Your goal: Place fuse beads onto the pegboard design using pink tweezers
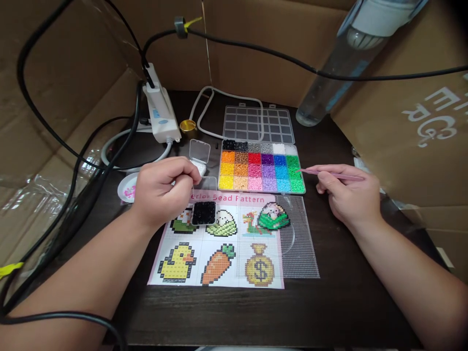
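Observation:
My left hand (166,192) is closed, thumb and index finger meeting at the left edge of the raised clear lid of a small bead box (204,213). Black beads fill that box, which covers part of a printed bead pattern sheet (219,243). Pink tweezers (340,175) are gripped in my right hand (353,192), their tip over the green beads at the right side of a sorted bead case (261,165). A clear pegboard (302,248) overlaps the sheet's right part. On it lies a green, white and black bead figure (273,216).
The case's clear lid (259,124) lies open behind it. A white dish (127,187) with pink beads and a small box of white beads (199,166) are beside my left hand. A power strip (161,114), black cables (256,47) and a clear bottle (329,92) stand around the cardboard-walled table.

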A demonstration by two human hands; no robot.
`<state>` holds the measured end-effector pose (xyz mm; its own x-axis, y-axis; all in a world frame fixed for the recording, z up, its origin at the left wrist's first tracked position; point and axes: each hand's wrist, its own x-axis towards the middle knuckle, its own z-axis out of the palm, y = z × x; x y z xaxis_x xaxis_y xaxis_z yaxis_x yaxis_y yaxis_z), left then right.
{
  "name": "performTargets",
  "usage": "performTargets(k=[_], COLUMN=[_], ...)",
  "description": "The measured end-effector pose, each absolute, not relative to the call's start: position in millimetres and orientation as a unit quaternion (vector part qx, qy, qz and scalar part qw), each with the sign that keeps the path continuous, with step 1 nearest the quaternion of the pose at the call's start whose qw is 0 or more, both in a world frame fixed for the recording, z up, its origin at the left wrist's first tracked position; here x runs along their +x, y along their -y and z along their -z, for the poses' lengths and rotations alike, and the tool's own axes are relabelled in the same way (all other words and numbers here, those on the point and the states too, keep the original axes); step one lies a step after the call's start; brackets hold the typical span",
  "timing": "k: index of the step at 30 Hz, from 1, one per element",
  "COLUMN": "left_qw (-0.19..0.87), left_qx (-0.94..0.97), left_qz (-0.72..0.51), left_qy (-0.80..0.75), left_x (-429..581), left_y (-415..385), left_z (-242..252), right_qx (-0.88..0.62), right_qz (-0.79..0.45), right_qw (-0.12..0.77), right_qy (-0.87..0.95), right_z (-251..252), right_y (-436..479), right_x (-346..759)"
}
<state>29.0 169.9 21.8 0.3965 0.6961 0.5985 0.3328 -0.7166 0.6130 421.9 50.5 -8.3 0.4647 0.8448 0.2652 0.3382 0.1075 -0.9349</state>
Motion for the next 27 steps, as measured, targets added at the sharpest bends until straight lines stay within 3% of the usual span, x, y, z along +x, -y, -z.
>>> performTargets(k=[27], left_qw=[0.212], left_qx=[0.808], left_qz=[-0.446], left_qy=[-0.322], left_x=[29.7], left_y=[-169.2], left_z=[-23.0], right_qx=[-0.647], right_qz=[-0.227], right_qw=[0.539], right_qy=[0.489], right_z=[-1.1], right_y=[-54.8], right_x=[419.5])
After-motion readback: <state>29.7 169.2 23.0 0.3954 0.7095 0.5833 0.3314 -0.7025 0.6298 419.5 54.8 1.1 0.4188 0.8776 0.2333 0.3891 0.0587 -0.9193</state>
